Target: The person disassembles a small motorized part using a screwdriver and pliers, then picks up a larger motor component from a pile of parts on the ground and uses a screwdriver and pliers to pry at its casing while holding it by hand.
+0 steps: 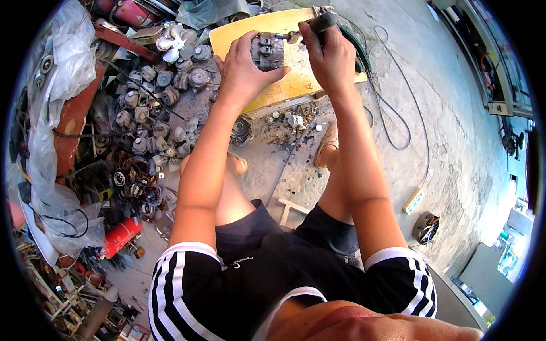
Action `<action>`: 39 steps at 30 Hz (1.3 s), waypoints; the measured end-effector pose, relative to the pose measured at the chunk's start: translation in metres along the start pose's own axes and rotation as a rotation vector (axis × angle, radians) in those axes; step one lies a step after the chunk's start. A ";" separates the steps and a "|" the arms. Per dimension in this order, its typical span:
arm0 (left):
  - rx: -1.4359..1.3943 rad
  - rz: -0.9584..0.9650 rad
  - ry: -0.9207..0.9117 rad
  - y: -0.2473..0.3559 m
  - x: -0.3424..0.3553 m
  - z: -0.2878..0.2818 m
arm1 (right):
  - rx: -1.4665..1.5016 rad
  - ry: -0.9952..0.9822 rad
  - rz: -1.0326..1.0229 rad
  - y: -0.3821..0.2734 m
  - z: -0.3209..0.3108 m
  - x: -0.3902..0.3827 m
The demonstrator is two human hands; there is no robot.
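Observation:
A small grey electric motor (267,52) rests on a yellow work table (301,71). My left hand (242,68) is curled round the motor's left and near sides, fingers over its left edge and thumb spread along the front. In my right hand (330,57) is a tool with a thick dark handle (324,23). A metal shaft (293,37) runs left from it towards the motor's upper right side. Whether the tip touches the motor is too small to tell, and the tool's exact kind is unclear.
Many small used motors (165,96) are heaped on the floor at left. A white fan blade (170,44) lies among them. Debris (296,122) is scattered below the table. A cable (392,113) loops across the right floor, near a power strip (414,201) and a round metal part (425,227).

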State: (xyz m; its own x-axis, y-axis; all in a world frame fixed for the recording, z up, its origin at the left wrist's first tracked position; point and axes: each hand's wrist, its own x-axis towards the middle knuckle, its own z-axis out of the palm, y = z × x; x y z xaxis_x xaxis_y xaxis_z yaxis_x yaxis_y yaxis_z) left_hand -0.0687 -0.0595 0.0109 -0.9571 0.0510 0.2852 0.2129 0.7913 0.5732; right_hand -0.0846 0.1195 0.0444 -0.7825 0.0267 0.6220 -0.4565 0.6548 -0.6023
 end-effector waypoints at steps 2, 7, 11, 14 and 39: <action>-0.056 0.004 -0.009 0.000 0.002 0.000 | -0.007 -0.051 0.069 0.002 -0.002 0.008; -0.047 0.051 -0.056 0.003 0.001 -0.008 | 0.165 -0.120 0.379 -0.008 -0.003 0.032; -0.072 0.127 -0.091 0.003 -0.005 -0.014 | 0.116 -0.149 0.422 -0.005 -0.002 0.035; -0.134 0.138 -0.126 -0.002 -0.007 -0.016 | 0.038 -0.189 0.459 0.008 0.003 0.037; -0.068 0.102 -0.063 0.000 -0.014 -0.017 | -0.070 0.212 -0.102 0.007 0.025 -0.003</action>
State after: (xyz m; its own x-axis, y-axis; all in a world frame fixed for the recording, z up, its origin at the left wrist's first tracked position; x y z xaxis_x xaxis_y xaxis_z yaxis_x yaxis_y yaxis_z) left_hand -0.0515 -0.0704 0.0199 -0.9398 0.1691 0.2970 0.3207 0.7366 0.5954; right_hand -0.0960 0.1052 0.0252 -0.6242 0.1110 0.7733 -0.4921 0.7130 -0.4995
